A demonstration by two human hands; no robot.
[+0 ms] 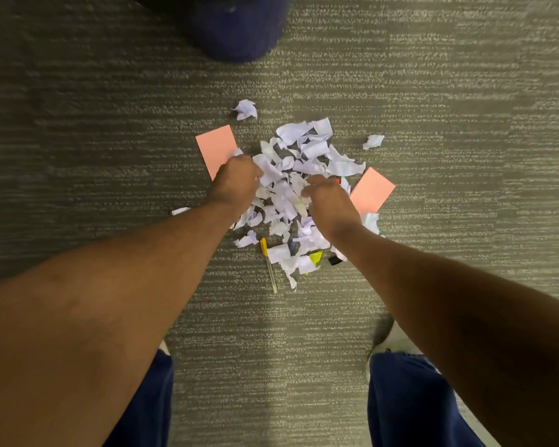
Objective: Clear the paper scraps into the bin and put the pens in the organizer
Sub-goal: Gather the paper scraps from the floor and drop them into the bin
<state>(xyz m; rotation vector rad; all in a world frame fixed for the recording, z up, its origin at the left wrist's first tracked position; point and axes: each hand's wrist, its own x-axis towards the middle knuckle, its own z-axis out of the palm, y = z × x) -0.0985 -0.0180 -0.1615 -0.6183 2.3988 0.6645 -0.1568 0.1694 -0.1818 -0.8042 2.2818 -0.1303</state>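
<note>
Torn white paper scraps [299, 175] lie heaped and crumpled on the grey carpet [433, 91]. A yellow-capped pen [268, 262] pokes from the heap's near edge. Pink cards [215, 150] flank it. The left hand [236, 182] and right hand [328, 201] press into the heap, fingers curled on scraps.

Both hands, left [236, 180] and right [328, 201], dig into paper scraps [307, 156] on carpet [449, 91]
</note>
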